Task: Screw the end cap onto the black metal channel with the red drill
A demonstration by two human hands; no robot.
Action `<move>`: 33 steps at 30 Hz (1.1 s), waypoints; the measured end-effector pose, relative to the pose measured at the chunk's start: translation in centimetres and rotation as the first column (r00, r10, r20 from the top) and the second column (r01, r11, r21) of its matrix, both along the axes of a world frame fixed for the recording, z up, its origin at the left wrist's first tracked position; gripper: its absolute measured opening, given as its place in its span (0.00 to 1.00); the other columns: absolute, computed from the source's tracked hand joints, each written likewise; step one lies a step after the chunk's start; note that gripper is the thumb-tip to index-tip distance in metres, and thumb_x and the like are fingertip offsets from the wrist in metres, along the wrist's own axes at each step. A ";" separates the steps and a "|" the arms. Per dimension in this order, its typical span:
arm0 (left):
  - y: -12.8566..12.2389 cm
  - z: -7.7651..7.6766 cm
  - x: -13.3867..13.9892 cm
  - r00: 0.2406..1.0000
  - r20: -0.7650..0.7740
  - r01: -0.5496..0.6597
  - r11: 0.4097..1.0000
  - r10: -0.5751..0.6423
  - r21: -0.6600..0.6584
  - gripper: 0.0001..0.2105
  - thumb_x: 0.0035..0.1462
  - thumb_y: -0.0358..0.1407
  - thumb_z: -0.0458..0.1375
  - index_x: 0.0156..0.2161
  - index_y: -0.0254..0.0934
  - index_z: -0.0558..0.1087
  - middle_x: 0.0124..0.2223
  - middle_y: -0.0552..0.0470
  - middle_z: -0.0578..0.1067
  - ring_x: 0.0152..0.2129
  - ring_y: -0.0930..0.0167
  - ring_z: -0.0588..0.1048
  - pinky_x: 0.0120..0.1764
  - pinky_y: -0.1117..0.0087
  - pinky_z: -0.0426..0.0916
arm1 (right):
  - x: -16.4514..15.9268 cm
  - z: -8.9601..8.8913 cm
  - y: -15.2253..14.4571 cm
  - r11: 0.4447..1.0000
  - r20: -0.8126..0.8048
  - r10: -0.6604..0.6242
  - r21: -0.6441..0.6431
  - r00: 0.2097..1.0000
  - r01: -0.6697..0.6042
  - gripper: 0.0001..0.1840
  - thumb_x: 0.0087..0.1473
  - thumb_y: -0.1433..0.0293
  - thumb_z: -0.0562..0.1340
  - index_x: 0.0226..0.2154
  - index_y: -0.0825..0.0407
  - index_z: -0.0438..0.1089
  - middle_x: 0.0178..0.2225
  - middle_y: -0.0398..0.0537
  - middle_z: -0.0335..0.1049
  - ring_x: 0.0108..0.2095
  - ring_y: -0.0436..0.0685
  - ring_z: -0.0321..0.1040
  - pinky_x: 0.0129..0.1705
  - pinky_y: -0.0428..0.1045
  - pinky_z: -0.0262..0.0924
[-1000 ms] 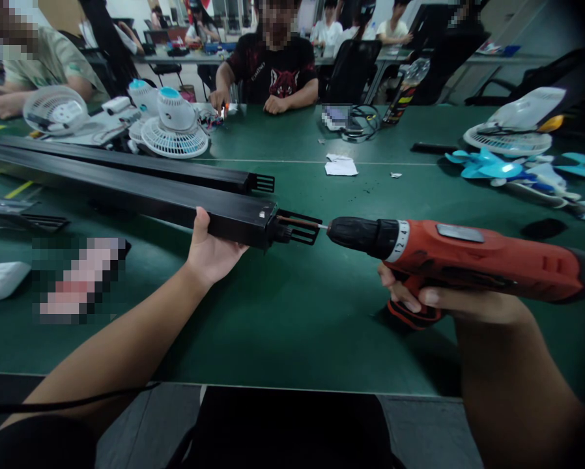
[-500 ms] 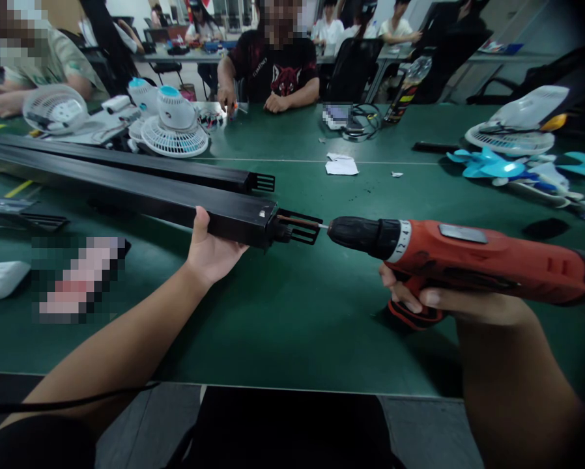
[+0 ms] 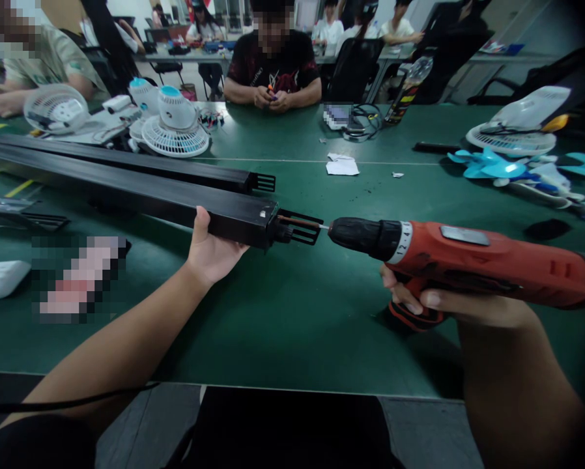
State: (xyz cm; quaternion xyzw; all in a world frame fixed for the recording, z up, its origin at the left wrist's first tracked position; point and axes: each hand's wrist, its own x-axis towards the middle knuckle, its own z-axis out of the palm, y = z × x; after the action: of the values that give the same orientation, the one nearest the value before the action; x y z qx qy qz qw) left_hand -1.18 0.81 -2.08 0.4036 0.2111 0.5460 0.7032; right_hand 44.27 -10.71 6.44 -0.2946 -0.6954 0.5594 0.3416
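Observation:
My left hand (image 3: 217, 251) is closed around the near end of a long black rectangular beam (image 3: 175, 195), thumb on its near side and fingers underneath. A slotted black bracket (image 3: 302, 228) sticks out of that end, beside a small dark knob. In my right hand (image 3: 419, 296) is a red and black cordless drill (image 3: 488, 260), held by its handle and pointing left. Its thin bit reaches to the bracket; where the tip sits is hard to make out. A second black beam (image 3: 195, 170) with a similar slotted end lies just behind the first.
White fan parts (image 3: 175, 133) stand at the back left. Blue fan blades (image 3: 492, 166) lie at the right, near a bottle (image 3: 410, 88). A blurred-out phone-like object (image 3: 85, 280) lies front left, and white paper (image 3: 342, 164) mid-table. A person (image 3: 273, 71) sits opposite.
My hands, the beam and the drill stay practically where they were. The person opposite has brought both hands together around a small object and lowered their head.

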 end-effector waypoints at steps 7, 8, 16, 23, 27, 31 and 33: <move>-0.1 0.2 0.1 1.000 0.014 0.017 1.000 -0.017 -0.011 0.47 0.72 0.79 0.69 0.78 0.46 0.84 0.80 0.43 0.86 0.90 0.39 0.69 0.76 0.47 0.87 | -0.1 0.2 0.0 1.000 0.003 -0.010 0.027 1.000 0.010 0.15 0.81 0.56 0.79 0.60 0.46 0.91 0.31 0.46 0.82 0.23 0.55 0.75 0.22 0.47 0.75; -0.2 0.2 0.1 1.000 0.013 0.011 1.000 -0.011 -0.013 0.47 0.72 0.79 0.69 0.77 0.46 0.84 0.80 0.43 0.86 0.90 0.40 0.69 0.75 0.48 0.87 | -0.1 0.2 0.0 0.999 -0.001 -0.008 0.035 1.000 0.008 0.15 0.81 0.56 0.79 0.60 0.46 0.91 0.32 0.47 0.82 0.23 0.55 0.75 0.23 0.47 0.76; -0.3 0.6 0.4 1.000 -0.009 -0.017 1.000 0.017 -0.011 0.51 0.71 0.79 0.70 0.82 0.45 0.80 0.78 0.40 0.87 0.90 0.35 0.68 0.78 0.43 0.85 | 0.0 0.1 0.0 0.998 0.004 -0.041 0.048 0.999 0.041 0.14 0.79 0.56 0.81 0.60 0.42 0.92 0.39 0.52 0.86 0.24 0.56 0.76 0.21 0.49 0.76; -0.3 0.4 0.4 1.000 0.009 -0.009 1.000 0.010 -0.018 0.49 0.72 0.79 0.69 0.80 0.46 0.81 0.79 0.42 0.87 0.91 0.38 0.68 0.76 0.47 0.87 | -0.1 0.3 -0.2 0.999 0.028 -0.018 0.042 0.999 0.017 0.13 0.82 0.56 0.78 0.61 0.42 0.91 0.31 0.47 0.82 0.23 0.56 0.75 0.22 0.49 0.75; 0.0 0.1 -0.1 0.999 0.021 0.028 1.000 -0.028 -0.014 0.49 0.72 0.78 0.70 0.83 0.48 0.80 0.78 0.42 0.87 0.90 0.37 0.69 0.78 0.44 0.85 | -0.1 0.5 -0.3 0.999 0.040 -0.020 0.034 0.999 0.018 0.13 0.83 0.56 0.78 0.61 0.43 0.90 0.29 0.45 0.81 0.21 0.56 0.73 0.22 0.50 0.75; 0.0 0.1 -0.2 0.999 0.022 0.032 0.999 -0.032 -0.010 0.48 0.72 0.79 0.70 0.80 0.48 0.82 0.78 0.43 0.88 0.89 0.39 0.70 0.76 0.46 0.87 | -0.2 0.8 -0.3 0.999 0.060 -0.005 0.042 0.998 0.002 0.12 0.82 0.57 0.78 0.60 0.43 0.90 0.29 0.45 0.82 0.22 0.56 0.74 0.21 0.49 0.72; -0.1 0.2 0.0 1.000 0.015 0.021 1.000 -0.021 -0.008 0.47 0.72 0.79 0.70 0.78 0.47 0.84 0.78 0.44 0.88 0.89 0.40 0.71 0.73 0.48 0.88 | -0.3 1.0 -0.3 0.999 0.066 0.001 0.048 0.998 -0.004 0.11 0.82 0.58 0.78 0.60 0.43 0.90 0.29 0.45 0.82 0.22 0.56 0.75 0.21 0.48 0.72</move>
State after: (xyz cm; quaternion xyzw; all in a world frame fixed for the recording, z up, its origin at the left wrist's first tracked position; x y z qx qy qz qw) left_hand -1.22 0.74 -1.87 0.3988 0.2038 0.5407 0.7121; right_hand 43.97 -10.97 7.46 -0.3039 -0.7199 0.5329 0.3247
